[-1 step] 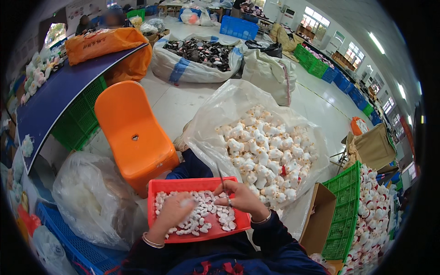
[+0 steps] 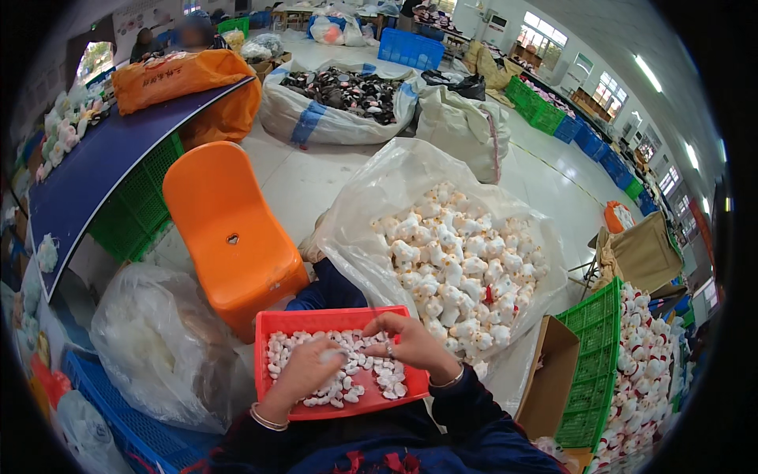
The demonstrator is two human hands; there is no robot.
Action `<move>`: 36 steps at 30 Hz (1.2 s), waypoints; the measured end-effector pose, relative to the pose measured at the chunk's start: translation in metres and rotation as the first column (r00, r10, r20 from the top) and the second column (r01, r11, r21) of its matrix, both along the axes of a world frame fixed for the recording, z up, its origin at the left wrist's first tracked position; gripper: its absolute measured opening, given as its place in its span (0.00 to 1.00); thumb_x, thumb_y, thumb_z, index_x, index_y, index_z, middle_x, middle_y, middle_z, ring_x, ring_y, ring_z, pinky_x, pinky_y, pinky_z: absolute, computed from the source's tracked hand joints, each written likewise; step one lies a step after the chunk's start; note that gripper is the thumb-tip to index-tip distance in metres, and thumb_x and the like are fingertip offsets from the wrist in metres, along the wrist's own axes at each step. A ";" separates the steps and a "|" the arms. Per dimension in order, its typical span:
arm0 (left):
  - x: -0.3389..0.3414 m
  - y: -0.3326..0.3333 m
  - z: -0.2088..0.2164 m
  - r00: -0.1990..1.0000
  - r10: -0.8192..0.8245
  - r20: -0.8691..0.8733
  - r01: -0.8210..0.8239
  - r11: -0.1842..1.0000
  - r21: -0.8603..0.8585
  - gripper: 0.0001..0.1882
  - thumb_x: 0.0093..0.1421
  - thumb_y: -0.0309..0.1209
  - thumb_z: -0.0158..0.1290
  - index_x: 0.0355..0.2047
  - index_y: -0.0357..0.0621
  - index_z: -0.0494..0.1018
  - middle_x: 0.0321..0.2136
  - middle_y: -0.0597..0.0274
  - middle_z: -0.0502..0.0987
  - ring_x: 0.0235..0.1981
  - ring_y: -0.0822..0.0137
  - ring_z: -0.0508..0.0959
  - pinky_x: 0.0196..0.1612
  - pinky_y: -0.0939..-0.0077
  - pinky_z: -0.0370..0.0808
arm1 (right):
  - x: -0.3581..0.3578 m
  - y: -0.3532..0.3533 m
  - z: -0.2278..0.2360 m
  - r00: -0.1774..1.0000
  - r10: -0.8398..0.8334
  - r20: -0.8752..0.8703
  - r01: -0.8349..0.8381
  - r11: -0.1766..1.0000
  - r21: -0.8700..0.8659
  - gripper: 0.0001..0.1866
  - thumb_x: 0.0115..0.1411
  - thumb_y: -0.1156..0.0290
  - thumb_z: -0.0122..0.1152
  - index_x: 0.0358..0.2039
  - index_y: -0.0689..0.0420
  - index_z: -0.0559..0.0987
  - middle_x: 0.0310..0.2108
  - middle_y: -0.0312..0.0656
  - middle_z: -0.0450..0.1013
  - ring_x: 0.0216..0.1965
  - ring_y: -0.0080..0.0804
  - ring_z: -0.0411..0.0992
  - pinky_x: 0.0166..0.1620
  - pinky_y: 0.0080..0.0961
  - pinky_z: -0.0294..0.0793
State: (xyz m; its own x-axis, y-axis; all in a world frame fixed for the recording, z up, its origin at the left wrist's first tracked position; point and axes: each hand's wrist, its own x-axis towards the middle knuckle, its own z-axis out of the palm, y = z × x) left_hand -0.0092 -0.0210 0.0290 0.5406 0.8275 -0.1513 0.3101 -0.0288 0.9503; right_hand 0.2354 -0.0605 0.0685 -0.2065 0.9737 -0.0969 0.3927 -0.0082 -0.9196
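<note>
Here the small white pieces (image 2: 347, 371) lie in a loose heap inside a red tray (image 2: 316, 320) that rests on the person's lap, close to the lower edge of the view. Both hands are down among them. The left hand (image 2: 304, 375) is curled over the heap with its fingertips pinched on what looks like one white piece near the middle of the tray. The right hand (image 2: 410, 344) is bent above the right part of the tray, its fingers drawn together as if holding or picking at another piece; whether anything sits between them I cannot tell.

The step in hand looks like sorting or picking single pieces out of the tray. By my reading, the next move calls for a fine pinch and a steady tray, since the pieces are small and lie loose.

Just beyond the tray stands an open clear bag of white plush toys (image 2: 450, 261). To the left is an orange plastic chair (image 2: 229, 229), with a clear bag of white stuffing (image 2: 158, 340) beside it. At the right a green crate (image 2: 592, 371) holds more toys.
</note>
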 end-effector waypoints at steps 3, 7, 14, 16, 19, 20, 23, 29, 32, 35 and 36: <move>0.010 -0.013 0.014 0.997 -0.072 -0.023 0.069 0.993 -0.099 0.14 0.60 0.34 0.60 0.43 0.37 0.80 0.30 0.51 0.82 0.33 0.62 0.82 0.41 0.70 0.77 | -0.015 -0.002 -0.008 1.000 0.007 -0.014 -0.006 0.998 0.059 0.16 0.57 0.66 0.73 0.41 0.61 0.81 0.33 0.41 0.79 0.37 0.29 0.78 0.43 0.25 0.76; 0.008 -0.011 0.015 0.992 -0.112 -0.056 0.113 0.994 0.011 0.14 0.61 0.33 0.58 0.43 0.36 0.80 0.31 0.49 0.82 0.34 0.57 0.83 0.42 0.68 0.77 | -0.017 -0.003 -0.011 0.999 0.041 0.010 -0.042 0.998 0.045 0.12 0.59 0.69 0.71 0.40 0.60 0.81 0.30 0.40 0.78 0.34 0.26 0.76 0.41 0.25 0.75; 0.007 -0.010 0.012 0.990 -0.142 -0.006 0.142 0.990 -0.006 0.13 0.62 0.32 0.58 0.41 0.35 0.81 0.34 0.52 0.82 0.37 0.63 0.82 0.43 0.72 0.77 | -0.022 -0.002 -0.015 0.996 0.086 0.029 -0.087 0.995 0.054 0.09 0.59 0.70 0.70 0.36 0.59 0.81 0.28 0.39 0.77 0.31 0.28 0.74 0.39 0.26 0.73; 0.006 -0.010 0.012 0.992 -0.126 0.004 0.126 0.992 -0.017 0.13 0.62 0.32 0.59 0.42 0.35 0.81 0.34 0.54 0.83 0.38 0.66 0.82 0.44 0.74 0.76 | -0.021 -0.002 -0.016 0.993 0.115 0.008 -0.115 0.990 0.083 0.08 0.58 0.71 0.70 0.36 0.59 0.81 0.28 0.39 0.77 0.31 0.28 0.74 0.38 0.26 0.73; 0.004 -0.011 0.008 0.997 -0.078 -0.002 0.078 0.997 -0.001 0.13 0.63 0.31 0.59 0.44 0.35 0.80 0.36 0.55 0.82 0.40 0.66 0.81 0.46 0.74 0.76 | -0.018 0.000 -0.023 0.989 0.145 0.029 -0.148 0.980 0.135 0.08 0.58 0.71 0.69 0.36 0.59 0.81 0.29 0.40 0.78 0.32 0.29 0.77 0.38 0.26 0.75; 0.004 -0.010 0.008 0.998 -0.057 -0.011 0.057 0.998 0.015 0.13 0.62 0.30 0.58 0.45 0.35 0.80 0.37 0.55 0.82 0.42 0.66 0.81 0.47 0.74 0.76 | -0.017 0.000 -0.025 0.987 0.154 0.045 -0.160 0.975 0.154 0.08 0.58 0.71 0.69 0.37 0.59 0.81 0.30 0.40 0.79 0.32 0.29 0.78 0.38 0.26 0.75; 0.006 -0.006 -0.007 0.971 0.007 0.238 -0.055 0.979 0.197 0.14 0.59 0.23 0.54 0.46 0.36 0.79 0.43 0.53 0.82 0.49 0.62 0.80 0.55 0.70 0.74 | -0.019 -0.004 -0.026 0.985 -0.081 -0.154 0.082 0.997 -0.004 0.06 0.59 0.74 0.67 0.37 0.58 0.81 0.31 0.33 0.78 0.33 0.20 0.75 0.37 0.21 0.74; -0.032 0.001 -0.012 0.769 -0.050 0.638 0.068 0.998 -0.004 0.12 0.60 0.20 0.45 0.36 0.34 0.80 0.32 0.57 0.82 0.32 0.69 0.80 0.39 0.75 0.75 | -0.015 0.006 -0.011 0.815 -0.365 -0.450 0.339 0.930 -0.140 0.04 0.60 0.75 0.68 0.35 0.60 0.81 0.30 0.28 0.76 0.32 0.13 0.71 0.38 0.15 0.71; -0.025 0.005 0.018 0.878 -0.245 0.411 0.309 0.946 -0.095 0.19 0.69 0.34 0.43 0.29 0.37 0.80 0.25 0.62 0.80 0.26 0.73 0.76 0.33 0.77 0.72 | -0.018 0.003 -0.001 0.810 -0.334 -0.482 0.319 0.941 -0.116 0.06 0.60 0.74 0.69 0.35 0.61 0.81 0.30 0.28 0.76 0.32 0.14 0.71 0.38 0.15 0.71; -0.009 0.002 0.025 0.959 -0.284 0.009 0.280 0.939 -0.200 0.17 0.68 0.37 0.49 0.35 0.36 0.82 0.25 0.59 0.80 0.30 0.73 0.79 0.34 0.73 0.75 | -0.022 0.004 -0.008 0.805 -0.333 -0.491 0.307 0.942 -0.136 0.07 0.58 0.74 0.71 0.35 0.60 0.81 0.30 0.29 0.76 0.34 0.15 0.72 0.39 0.16 0.71; -0.003 0.000 0.023 0.979 -0.202 0.011 0.202 0.970 -0.134 0.15 0.67 0.36 0.51 0.39 0.36 0.81 0.27 0.60 0.81 0.30 0.74 0.79 0.34 0.74 0.75 | -0.023 0.004 -0.007 0.817 -0.336 -0.469 0.299 0.942 -0.152 0.08 0.58 0.74 0.71 0.36 0.60 0.81 0.31 0.30 0.76 0.34 0.16 0.72 0.39 0.16 0.71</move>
State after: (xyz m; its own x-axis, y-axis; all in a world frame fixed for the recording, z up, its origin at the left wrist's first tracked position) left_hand -0.0122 -0.0209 0.0522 0.6940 0.6732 -0.2552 0.3135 0.0365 0.9489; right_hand 0.2127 -0.0567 0.0613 0.0752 0.9879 -0.1359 -0.1344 -0.1250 -0.9830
